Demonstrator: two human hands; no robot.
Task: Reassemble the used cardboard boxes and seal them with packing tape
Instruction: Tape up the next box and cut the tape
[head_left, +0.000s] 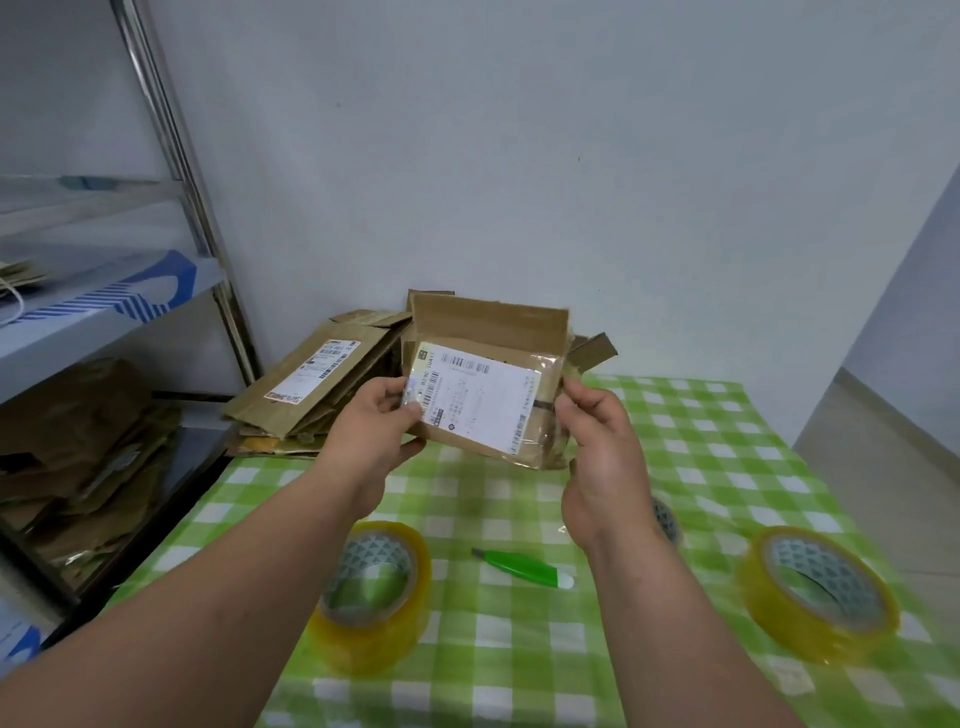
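Left hand (376, 423) | right hand (597, 441) | both grip cardboard box (483, 374) ends

Both bare forearms are stretched forward and raised above the table. The left hand (371, 423) is turned palm inward, its thumb laid across the near face of the box (483, 384) and its fingers curled round the left edge. The right hand (597, 441) is held upright at the right edge, back of the hand shown to the camera, thumb pressed on the front, fingers hidden behind. The box is gripped between the two hands.
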